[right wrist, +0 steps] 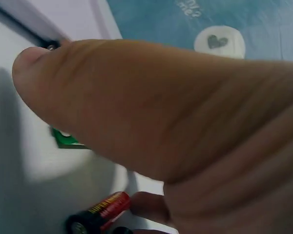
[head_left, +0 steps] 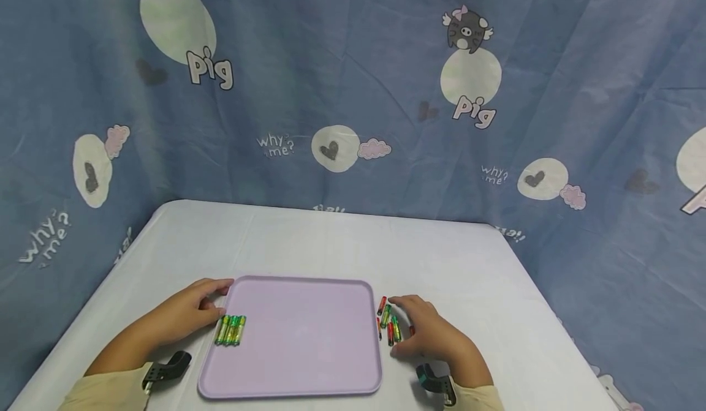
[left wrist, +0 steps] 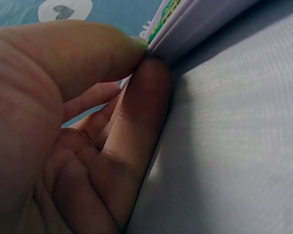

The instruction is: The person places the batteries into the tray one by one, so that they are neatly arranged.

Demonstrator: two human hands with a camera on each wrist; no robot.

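A lilac tray (head_left: 303, 343) lies on the white table. At its left edge my left hand (head_left: 184, 310) pinches the rim, and the left wrist view has the thumb (left wrist: 93, 53) against the rim with a finger just below. Several green-and-gold batteries (head_left: 230, 330) stand side by side in a row inside that edge. Off the tray's right side my right hand (head_left: 430, 331) arches with spread fingers over a loose group of red batteries (head_left: 390, 334) and green batteries (head_left: 386, 315). The right wrist view shows a red-and-black battery (right wrist: 105, 212) by a fingertip; the thumb hides part of the group.
The white table (head_left: 331, 239) reaches back to a blue printed curtain (head_left: 353, 92), which also hangs along both sides. Black wrist devices (head_left: 168, 368) sit on both sleeves, close to the table.
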